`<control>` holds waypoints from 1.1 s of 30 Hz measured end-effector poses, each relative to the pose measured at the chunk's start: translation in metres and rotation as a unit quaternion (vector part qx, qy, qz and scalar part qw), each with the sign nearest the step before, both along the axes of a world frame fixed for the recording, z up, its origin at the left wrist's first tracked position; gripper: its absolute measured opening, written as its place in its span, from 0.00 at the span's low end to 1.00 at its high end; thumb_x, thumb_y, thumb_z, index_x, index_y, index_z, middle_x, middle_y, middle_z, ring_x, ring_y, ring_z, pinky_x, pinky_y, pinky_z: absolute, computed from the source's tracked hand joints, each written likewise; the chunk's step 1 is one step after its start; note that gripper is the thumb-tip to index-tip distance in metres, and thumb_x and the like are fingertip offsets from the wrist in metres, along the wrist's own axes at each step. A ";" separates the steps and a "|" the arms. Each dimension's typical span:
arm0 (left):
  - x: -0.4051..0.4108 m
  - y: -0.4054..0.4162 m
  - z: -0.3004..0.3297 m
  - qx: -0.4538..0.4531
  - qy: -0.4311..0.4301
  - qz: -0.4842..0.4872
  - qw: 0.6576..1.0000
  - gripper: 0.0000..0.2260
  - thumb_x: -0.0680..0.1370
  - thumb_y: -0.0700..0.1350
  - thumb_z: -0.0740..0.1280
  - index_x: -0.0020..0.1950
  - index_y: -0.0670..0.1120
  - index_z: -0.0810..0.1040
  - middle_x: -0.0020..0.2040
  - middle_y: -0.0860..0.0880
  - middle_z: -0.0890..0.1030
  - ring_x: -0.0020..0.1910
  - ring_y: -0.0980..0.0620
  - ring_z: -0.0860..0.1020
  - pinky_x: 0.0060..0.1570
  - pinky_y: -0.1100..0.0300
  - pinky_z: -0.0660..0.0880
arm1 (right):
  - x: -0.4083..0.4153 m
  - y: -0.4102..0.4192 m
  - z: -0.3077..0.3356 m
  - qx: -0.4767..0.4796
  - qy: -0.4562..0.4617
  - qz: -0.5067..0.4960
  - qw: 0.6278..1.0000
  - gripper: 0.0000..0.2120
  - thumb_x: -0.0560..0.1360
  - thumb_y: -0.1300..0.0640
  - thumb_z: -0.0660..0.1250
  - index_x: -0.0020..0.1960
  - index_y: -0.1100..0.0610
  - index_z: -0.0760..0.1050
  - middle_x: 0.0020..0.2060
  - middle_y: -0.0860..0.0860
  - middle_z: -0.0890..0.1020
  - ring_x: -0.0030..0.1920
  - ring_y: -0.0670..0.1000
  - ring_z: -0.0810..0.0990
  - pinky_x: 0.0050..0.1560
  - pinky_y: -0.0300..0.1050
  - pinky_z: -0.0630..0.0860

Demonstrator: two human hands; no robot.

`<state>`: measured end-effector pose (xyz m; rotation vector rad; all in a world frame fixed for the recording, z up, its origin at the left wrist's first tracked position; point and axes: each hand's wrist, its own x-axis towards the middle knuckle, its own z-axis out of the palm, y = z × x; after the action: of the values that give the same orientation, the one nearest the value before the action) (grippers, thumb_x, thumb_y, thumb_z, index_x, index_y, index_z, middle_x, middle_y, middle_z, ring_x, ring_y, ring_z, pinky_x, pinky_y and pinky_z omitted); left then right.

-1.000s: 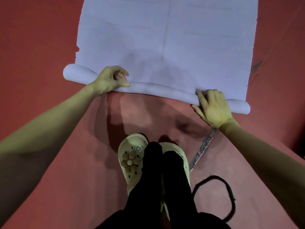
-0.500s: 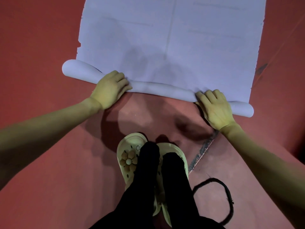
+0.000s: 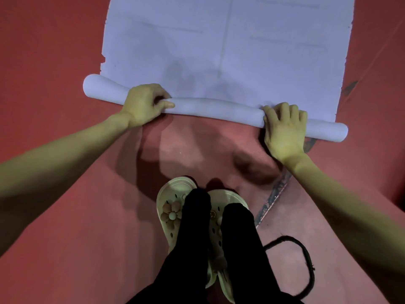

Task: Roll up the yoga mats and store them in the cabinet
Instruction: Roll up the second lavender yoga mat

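One pale lavender yoga mat lies on the red floor, its near end wound into a thin roll. The left hand grasps the roll near its left end, fingers curled over it; the right hand clasps it near the right end. Cream clogs and a black cord loop lie nearer the viewer.

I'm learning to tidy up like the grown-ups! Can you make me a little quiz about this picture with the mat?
1. True or false: the yoga mat is fully rolled.
2. Which hand pinches the roll with thumb showing: A left hand, B right hand?
3. What lies on the floor beside the shoes?

Key: 1 false, only the near edge is rolled; 2 A; 3 a black cord.
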<state>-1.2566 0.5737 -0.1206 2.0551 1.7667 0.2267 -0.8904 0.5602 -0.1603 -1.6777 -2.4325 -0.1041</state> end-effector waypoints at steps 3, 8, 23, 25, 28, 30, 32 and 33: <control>-0.003 0.010 0.000 -0.054 -0.014 0.038 0.998 0.11 0.76 0.52 0.70 0.53 0.47 0.84 0.52 0.48 0.84 0.52 0.46 0.80 0.55 0.53 0.73 | 0.007 0.004 0.006 -0.021 -0.042 0.036 0.998 0.16 0.79 0.53 0.55 0.61 0.58 0.72 0.45 0.59 0.75 0.42 0.60 0.71 0.42 0.53 0.63; -0.001 0.018 0.000 -0.100 -0.036 0.083 0.991 0.11 0.74 0.53 0.72 0.53 0.50 0.84 0.51 0.51 0.84 0.52 0.51 0.79 0.56 0.58 0.71 | 0.006 0.009 0.013 -0.063 -0.070 0.055 0.994 0.24 0.78 0.41 0.51 0.55 0.61 0.71 0.42 0.60 0.74 0.40 0.59 0.71 0.42 0.53 0.65; 0.001 -0.017 -0.015 0.140 0.026 -0.009 0.990 0.16 0.76 0.56 0.67 0.46 0.42 0.79 0.47 0.43 0.78 0.46 0.43 0.73 0.50 0.52 0.65 | -0.006 -0.007 -0.001 0.050 -0.023 0.022 0.998 0.15 0.82 0.45 0.59 0.54 0.57 0.74 0.46 0.58 0.76 0.46 0.58 0.69 0.49 0.54 0.61; 0.002 -0.021 -0.011 0.180 0.063 -0.047 0.980 0.17 0.78 0.55 0.66 0.46 0.40 0.79 0.48 0.42 0.78 0.47 0.42 0.73 0.50 0.51 0.65 | -0.008 -0.005 0.001 0.048 -0.013 0.021 0.999 0.15 0.82 0.46 0.58 0.53 0.57 0.74 0.46 0.58 0.76 0.46 0.58 0.70 0.49 0.54 0.62; -0.002 -0.021 -0.006 0.182 0.084 -0.103 0.974 0.20 0.77 0.58 0.68 0.49 0.39 0.79 0.49 0.41 0.78 0.47 0.40 0.74 0.51 0.49 0.67 | -0.009 0.002 0.005 0.027 0.004 0.035 0.999 0.14 0.81 0.47 0.60 0.51 0.59 0.73 0.46 0.59 0.75 0.46 0.59 0.70 0.49 0.54 0.62; -0.003 -0.018 -0.006 0.176 0.095 -0.114 0.973 0.21 0.78 0.57 0.66 0.51 0.38 0.79 0.49 0.40 0.79 0.46 0.40 0.75 0.49 0.48 0.69 | -0.008 0.009 0.009 0.011 -0.005 0.050 0.999 0.15 0.80 0.47 0.59 0.51 0.59 0.73 0.46 0.59 0.74 0.46 0.59 0.70 0.48 0.54 0.62; -0.001 -0.014 -0.005 0.168 0.105 -0.104 0.975 0.20 0.80 0.55 0.63 0.52 0.38 0.79 0.49 0.40 0.79 0.45 0.39 0.76 0.47 0.48 0.72 | -0.007 0.018 0.014 -0.012 -0.010 0.067 0.998 0.16 0.80 0.47 0.57 0.50 0.60 0.73 0.45 0.58 0.75 0.45 0.59 0.72 0.46 0.54 0.62; 0.001 -0.011 -0.005 0.165 0.109 -0.094 0.976 0.20 0.81 0.54 0.61 0.53 0.38 0.79 0.49 0.40 0.80 0.45 0.39 0.76 0.46 0.48 0.72 | -0.006 0.023 0.017 -0.025 -0.006 0.073 0.997 0.17 0.80 0.47 0.56 0.50 0.60 0.73 0.44 0.58 0.76 0.44 0.60 0.73 0.45 0.54 0.63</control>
<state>-1.2557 0.5628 -0.1252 2.5547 1.7354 0.2601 -0.8969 0.5833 -0.1432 -1.5161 -2.5762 -0.0334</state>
